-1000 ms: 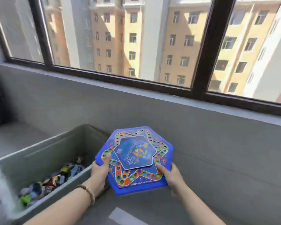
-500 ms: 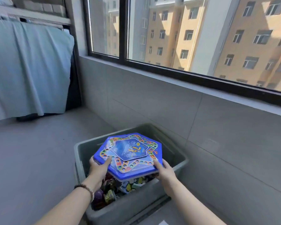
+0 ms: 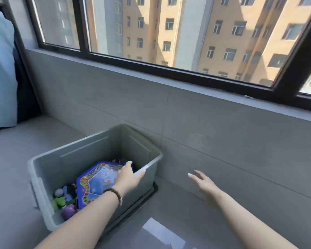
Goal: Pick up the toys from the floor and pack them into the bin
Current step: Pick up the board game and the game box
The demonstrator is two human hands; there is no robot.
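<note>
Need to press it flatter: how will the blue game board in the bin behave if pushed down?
The blue game board looks rigid and flat, so it probably won't flex. It lies tilted on loose small toys, so pushing may rock or slide it.

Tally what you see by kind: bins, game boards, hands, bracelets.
Bins: 1, the grey bin
Game boards: 1, the blue game board, inside the bin
Hands: 2, left hand and right hand
Bracelets: 1, bead bracelet on the left wrist
Total: 5
Small toys too jumbled to count.

One bin (image 3: 79, 164), one game board (image 3: 97, 180), one bracelet (image 3: 118, 194), one left hand (image 3: 127, 178), one right hand (image 3: 205, 184), several toys (image 3: 68, 211).
</note>
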